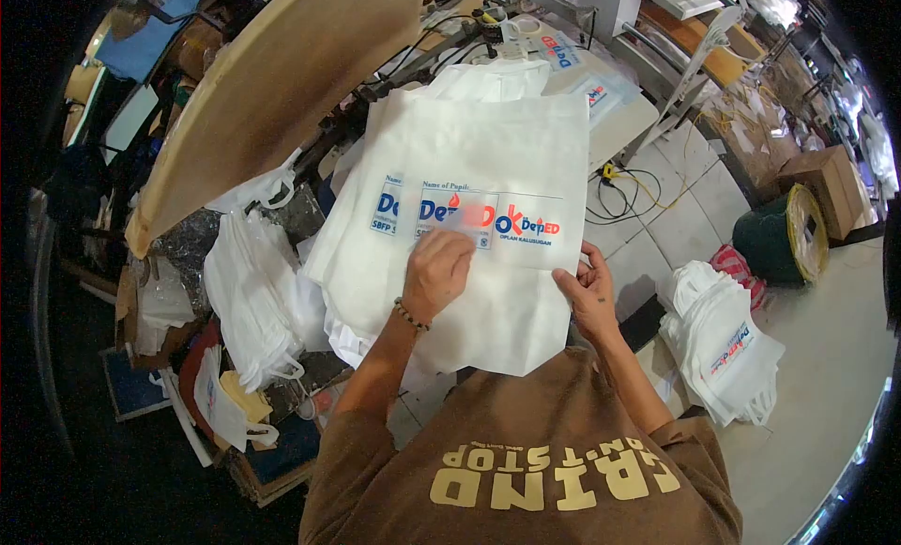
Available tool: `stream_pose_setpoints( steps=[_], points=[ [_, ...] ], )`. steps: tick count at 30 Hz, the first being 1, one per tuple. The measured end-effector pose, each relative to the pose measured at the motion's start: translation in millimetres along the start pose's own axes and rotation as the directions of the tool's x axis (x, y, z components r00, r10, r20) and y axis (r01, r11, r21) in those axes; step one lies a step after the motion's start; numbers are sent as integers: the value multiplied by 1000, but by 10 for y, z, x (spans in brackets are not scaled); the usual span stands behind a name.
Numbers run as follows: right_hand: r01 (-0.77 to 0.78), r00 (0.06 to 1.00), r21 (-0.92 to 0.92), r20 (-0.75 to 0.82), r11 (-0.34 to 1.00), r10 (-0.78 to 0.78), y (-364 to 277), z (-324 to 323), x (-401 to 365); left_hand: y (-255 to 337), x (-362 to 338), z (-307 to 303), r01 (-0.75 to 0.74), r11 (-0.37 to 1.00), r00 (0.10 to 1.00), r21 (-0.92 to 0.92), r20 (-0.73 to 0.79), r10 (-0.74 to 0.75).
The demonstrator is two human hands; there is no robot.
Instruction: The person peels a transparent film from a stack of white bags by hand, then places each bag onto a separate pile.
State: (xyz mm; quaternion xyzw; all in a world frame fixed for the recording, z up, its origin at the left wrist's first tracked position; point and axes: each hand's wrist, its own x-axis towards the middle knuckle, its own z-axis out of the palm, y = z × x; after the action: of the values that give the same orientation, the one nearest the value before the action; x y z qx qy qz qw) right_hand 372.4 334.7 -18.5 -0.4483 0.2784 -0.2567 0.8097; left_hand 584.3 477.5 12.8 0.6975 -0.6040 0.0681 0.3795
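A white fabric bag (pixel 479 151) is spread out before me, printed in blue and red with "DepED" and "OK DepED Oplan Kalusugan". My right hand (pixel 589 291) pinches its right edge between thumb and fingers. Over the lower part of the print rests my left hand (pixel 439 268), its fingers curled in toward the bag; what they hold, if anything, is hidden. A pale, blurred patch covers some of the lettering just above those fingers. More printed white bags (pixel 352 235) lie under this one and show at its left side.
A bundle of white bags (pixel 249 296) hangs at the left beside a large curved tan panel (pixel 282 85). Another printed stack (pixel 723 343) lies at the right. Black cables (pixel 619 193) run over the tiled floor near a green spool (pixel 779 235) and a cardboard box (pixel 826 184).
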Motion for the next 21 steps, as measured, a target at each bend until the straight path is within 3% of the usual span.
stream_pose_setpoints(
  steps=[5, 7, 9, 10, 12, 16, 18, 19, 21],
  points=[
    [-23, 1000, 19, 6, 1000, 23, -15, 7, -8, 389, -10, 22, -11, 992, 999, -129, 51, 18],
    [-25, 1000, 19, 5, 1000, 25, -16, -6, -19, 587, -31, 1, 45, 978, 978, -204, 207, -2],
    [-14, 1000, 12, 15, 1000, 14, 15, -69, 14, 788, -46, -25, -29, 972, 969, -232, 232, 84],
    [-11, 1000, 10, 7, 1000, 11, 31, -101, 46, 885, -77, -42, -24, 954, 939, -300, 322, 125],
    [-88, 991, 323, -69, 942, 116, 46, -152, 145, 1110, -5, -185, 13, 926, 874, -377, 455, 173],
    [-153, 984, 286, -44, 946, 172, -91, -109, 357, 1135, -5, -252, 143, 889, 917, -434, 397, 46],
    [-127, 990, 229, -32, 965, 138, -146, -94, 393, 939, 5, -183, -64, 982, 970, -176, 219, 102],
    [-101, 994, 173, -18, 980, 106, -170, -73, 415, 834, -21, -179, -66, 984, 971, -168, 214, 102],
    [-66, 998, 102, 11, 993, 65, -211, -30, 394, 715, -21, -195, 82, 996, 996, 43, 31, -83]
  ],
)
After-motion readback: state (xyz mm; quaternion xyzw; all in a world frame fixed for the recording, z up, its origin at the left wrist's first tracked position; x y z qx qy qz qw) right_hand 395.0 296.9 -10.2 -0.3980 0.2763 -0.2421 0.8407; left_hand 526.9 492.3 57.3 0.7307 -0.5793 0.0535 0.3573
